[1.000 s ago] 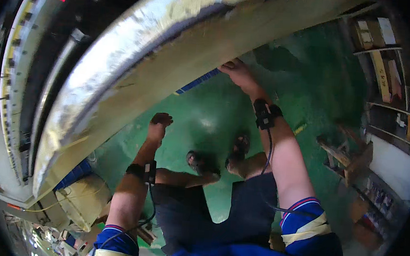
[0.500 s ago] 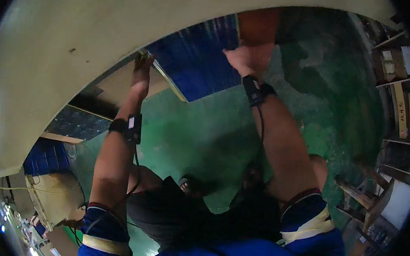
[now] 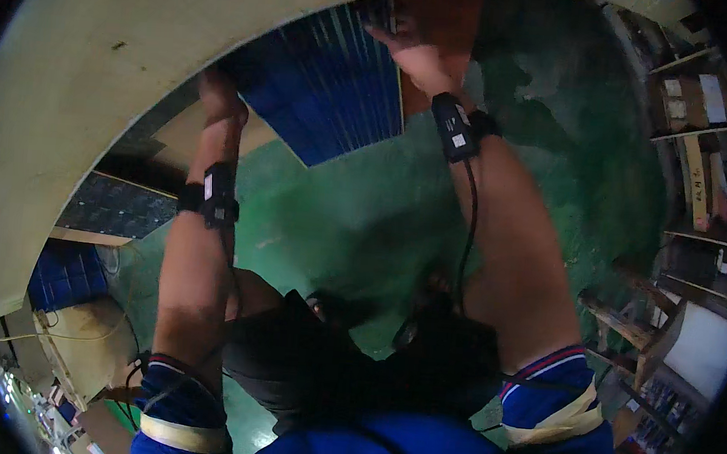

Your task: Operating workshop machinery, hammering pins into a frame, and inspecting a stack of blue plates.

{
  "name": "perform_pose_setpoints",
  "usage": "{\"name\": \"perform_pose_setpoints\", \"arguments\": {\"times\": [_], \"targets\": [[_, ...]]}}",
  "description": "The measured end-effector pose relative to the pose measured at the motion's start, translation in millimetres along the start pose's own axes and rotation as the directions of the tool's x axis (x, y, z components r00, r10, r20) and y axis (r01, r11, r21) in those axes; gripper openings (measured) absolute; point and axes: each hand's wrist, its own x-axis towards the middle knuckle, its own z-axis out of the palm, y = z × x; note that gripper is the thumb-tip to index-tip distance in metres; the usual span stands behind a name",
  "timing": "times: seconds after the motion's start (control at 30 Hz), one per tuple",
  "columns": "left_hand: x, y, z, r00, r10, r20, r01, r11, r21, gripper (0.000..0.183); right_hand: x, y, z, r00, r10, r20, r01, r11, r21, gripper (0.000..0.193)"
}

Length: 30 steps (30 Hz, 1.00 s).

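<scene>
A blue ribbed panel [image 3: 327, 96] with pale lengthwise lines lies ahead of me, partly covered by a large cream overhanging surface. My left hand [image 3: 222, 105] reaches in at the panel's left side, beneath the edge of that surface. Shadow and the overhang hide its fingers, so its grip does not show. At the panel's far right edge is my right hand [image 3: 413, 56], its thumb stretched leftward over the blue surface and apart from the dim fingers. Whether it touches the panel is unclear. Both wrists carry black strapped devices with cables.
The cream surface [image 3: 96, 44] curves across the far left. An orange-brown panel [image 3: 438, 37] adjoins the blue one. Beneath me is green floor [image 3: 329, 224]. Shelves with boxes [image 3: 697, 108] and a wooden stool-like frame [image 3: 620, 324] stand right; a blue crate [image 3: 69, 276] is left.
My right hand has moved farther forward along the blue panel's right edge. My left hand has shifted left and forward, deeper into shadow. The whole view has shifted slightly.
</scene>
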Motion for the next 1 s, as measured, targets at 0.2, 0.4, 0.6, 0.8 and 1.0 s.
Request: {"name": "perform_pose_setpoints", "arguments": {"times": [0.2,0.4,0.6,0.8,1.0], "targets": [[-55.8,5.4,-48.8,0.994,0.096,-0.060,-0.059,0.891,0.449,0.052,-12.9,-11.5,-14.4,0.958,-0.287,-0.012,0.279,0.917,0.286,0.049],[-123.8,26.2,5.1,0.971,0.194,-0.139,-0.118,0.896,0.428,0.035,-65.4,-42.2,-36.2,0.974,-0.033,-0.226,-0.024,0.969,-0.244,0.052],[-142.9,41.2,10.7,0.948,0.297,-0.117,-0.207,0.850,0.484,0.036,-99.3,-69.5,-44.4,0.907,0.008,-0.422,0.072,0.983,0.172,0.042],[-169.2,44.6,-15.5,0.944,0.327,-0.050,-0.263,0.834,0.486,0.036,-134.5,-89.4,-54.2,0.886,-0.040,-0.462,0.172,0.954,0.247,0.044],[-239.5,68.1,-14.3,0.981,0.117,0.155,-0.177,0.864,0.472,0.048,-174.4,-76.8,-75.1,0.924,0.126,-0.361,0.045,0.902,0.430,0.031]]}}
